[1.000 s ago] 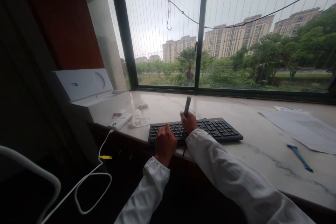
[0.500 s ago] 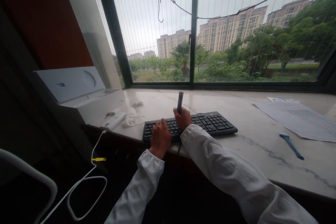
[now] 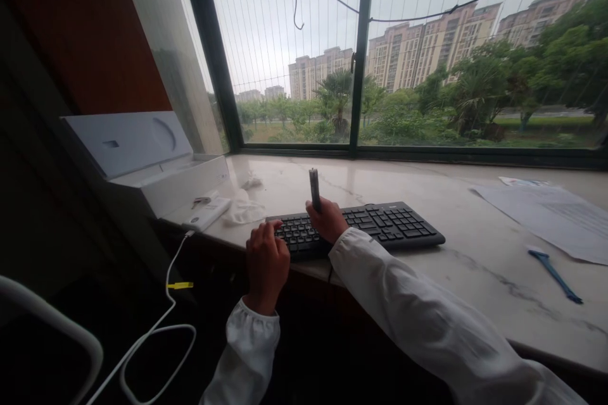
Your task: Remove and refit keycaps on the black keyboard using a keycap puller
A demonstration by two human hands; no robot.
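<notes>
A black keyboard lies along the front edge of the marble-patterned counter. My left hand is curled over its left end, fingers closed on the edge and hiding that corner. Above the left-middle keys, my right hand is closed around a dark, slim stick-like tool. The tool stands nearly upright, leaning slightly left. Its lower end is hidden in the fist, so I cannot tell what touches the keys. Both arms wear white sleeves.
On the left are an open white box, a white power strip with a cable, and a crumpled white piece. A blue tool and paper sheets lie right. A window stands behind the counter.
My left hand has moved left, from the keys to the keyboard's left end. My right hand has shifted slightly left with the tool, whose top now leans left. The camera view has turned a little.
</notes>
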